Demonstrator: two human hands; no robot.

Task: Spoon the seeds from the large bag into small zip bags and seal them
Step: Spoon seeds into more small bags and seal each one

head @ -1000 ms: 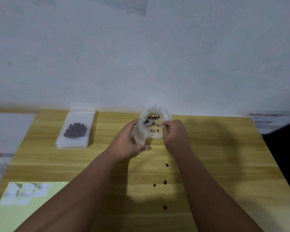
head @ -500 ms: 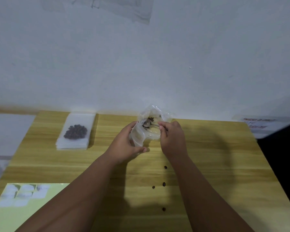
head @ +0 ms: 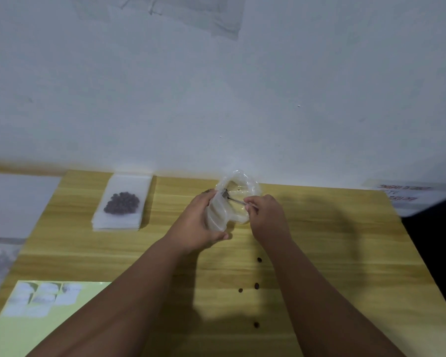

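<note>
In the head view, at frame centre, the large bag (head: 238, 195) is gripped by the left hand (head: 200, 224) while the spoon (head: 233, 199), pinched by the right hand (head: 267, 217), has been lowered deeper inside than a second ago, indicating scooping is underway; spilled seeds (head: 256, 286) remain on the table (head: 332, 253).

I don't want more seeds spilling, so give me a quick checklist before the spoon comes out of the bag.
1. Large bag mouth held open by the left hand: ok.
2. Right hand grip on the spoon handle: ok.
3. Spoon bowl loaded with seeds: cannot tell, too blurred.
4. Small zip bag open and ready to receive: not ok; neither hand holds one. A stack of zip bags, seeds showing on top, lies at the left.
5. Table free of strays: not ok, four loose seeds lie near the right arm.
</note>
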